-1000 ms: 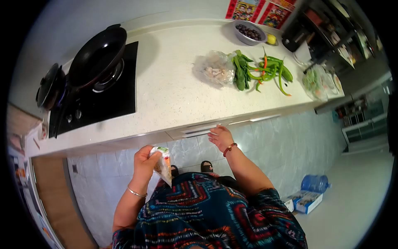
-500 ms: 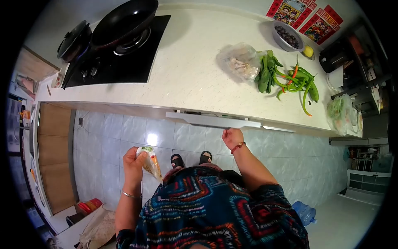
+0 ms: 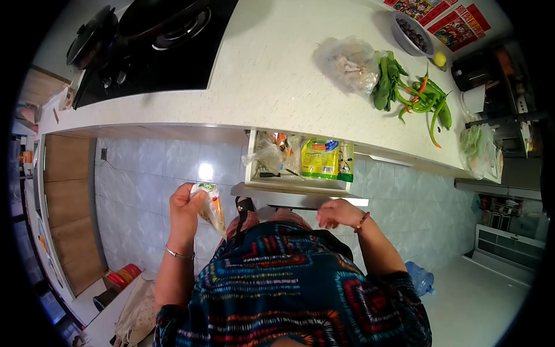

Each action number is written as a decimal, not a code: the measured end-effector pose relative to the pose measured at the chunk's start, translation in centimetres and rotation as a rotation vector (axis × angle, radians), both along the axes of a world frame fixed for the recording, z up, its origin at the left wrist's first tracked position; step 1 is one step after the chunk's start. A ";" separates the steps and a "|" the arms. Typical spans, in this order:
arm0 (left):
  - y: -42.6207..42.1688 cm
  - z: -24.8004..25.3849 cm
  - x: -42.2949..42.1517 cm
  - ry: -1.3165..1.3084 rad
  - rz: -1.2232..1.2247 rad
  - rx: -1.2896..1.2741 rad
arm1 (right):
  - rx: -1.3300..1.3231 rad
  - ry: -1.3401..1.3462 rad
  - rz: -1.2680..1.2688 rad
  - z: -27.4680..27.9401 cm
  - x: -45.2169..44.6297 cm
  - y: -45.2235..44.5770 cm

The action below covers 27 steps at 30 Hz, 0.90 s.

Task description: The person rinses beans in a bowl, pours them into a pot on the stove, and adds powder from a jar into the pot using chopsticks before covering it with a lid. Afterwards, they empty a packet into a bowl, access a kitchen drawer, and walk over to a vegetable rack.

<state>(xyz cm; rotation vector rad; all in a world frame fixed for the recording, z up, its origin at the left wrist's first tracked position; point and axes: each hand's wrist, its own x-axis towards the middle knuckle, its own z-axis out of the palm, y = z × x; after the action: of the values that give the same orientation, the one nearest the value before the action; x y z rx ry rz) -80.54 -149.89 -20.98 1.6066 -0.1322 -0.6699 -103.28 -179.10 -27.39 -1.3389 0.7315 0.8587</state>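
My left hand (image 3: 184, 209) pinches a small plastic food packet (image 3: 213, 209) with green, orange and red print, which hangs down in front of my body. A drawer (image 3: 300, 186) stands pulled out below the counter. My right hand (image 3: 339, 214) is at the drawer's grey front (image 3: 260, 194), near its right end, with the fingers loosely apart and slightly blurred; nothing shows in them. Inside the drawer lie a yellow and green packet (image 3: 319, 159), a crumpled clear bag (image 3: 267, 151) and a small black-handled item (image 3: 269, 174).
On the counter (image 3: 272, 75) are a bagged pale food (image 3: 350, 66), leafy greens (image 3: 386, 81), green and red peppers (image 3: 425, 99) and a bowl of dark fruit (image 3: 411, 34). A black stove (image 3: 144, 75) with a wok (image 3: 156, 17) stands left. A blue water bottle (image 3: 419, 277) is on the floor.
The drawer has come out toward my body, and its contents now show. My right hand has moved back with it and its fingers have loosened. My left hand still holds the packet.
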 end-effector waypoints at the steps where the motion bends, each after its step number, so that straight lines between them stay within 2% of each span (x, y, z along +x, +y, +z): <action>1: 0.1 -0.1 0.1 -0.004 0.008 0.025 | -0.009 -0.133 -0.072 -0.1 0.9 0.6; 2: 0.4 -0.2 0.2 0.005 0.012 0.028 | -0.007 -0.124 -0.068 -0.5 2.2 1.0; 4: 1.1 -0.5 0.3 0.029 -0.004 -0.011 | -0.181 -0.221 -0.099 -2.0 5.4 1.9; 7: 2.9 -1.4 0.5 0.003 -0.010 -0.013 | -0.237 -0.225 -0.043 -5.8 9.3 3.8; 9: 3.7 -1.2 0.6 0.046 0.019 -0.010 | -0.378 -0.444 0.271 -8.0 11.6 5.1; 12: 5.2 -2.0 0.6 0.094 0.061 -0.004 | -0.497 -0.579 0.404 -11.6 13.6 7.3; 13: 5.7 -2.4 0.6 0.102 0.071 0.002 | -0.490 -0.576 0.414 -12.6 14.0 7.7; 15: 6.4 -2.4 0.5 0.136 0.084 -0.006 | -0.677 -0.371 0.447 -14.6 14.5 8.5; 16: 6.7 -2.4 0.5 0.162 0.085 -0.020 | -0.856 -0.317 0.693 -15.1 15.0 8.7; 19: 7.5 -2.8 0.3 0.158 0.088 0.033 | -0.956 -0.290 0.727 -17.8 14.6 8.8; 20: 7.7 -3.0 0.3 0.163 0.094 0.033 | -0.985 -0.308 0.614 -17.4 14.1 9.0; 24: 7.9 -3.1 0.2 0.180 0.096 0.019 | -1.033 -0.291 0.622 -17.2 14.3 9.3; 27: 7.9 -2.9 0.4 0.174 0.075 0.020 | -0.985 -0.215 0.560 -14.9 15.4 9.0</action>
<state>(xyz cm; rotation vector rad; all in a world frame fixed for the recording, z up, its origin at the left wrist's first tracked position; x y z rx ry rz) -80.13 -142.00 -23.83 1.5568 0.0618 -0.7510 -87.89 -170.07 -42.26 -2.5590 0.6264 0.7737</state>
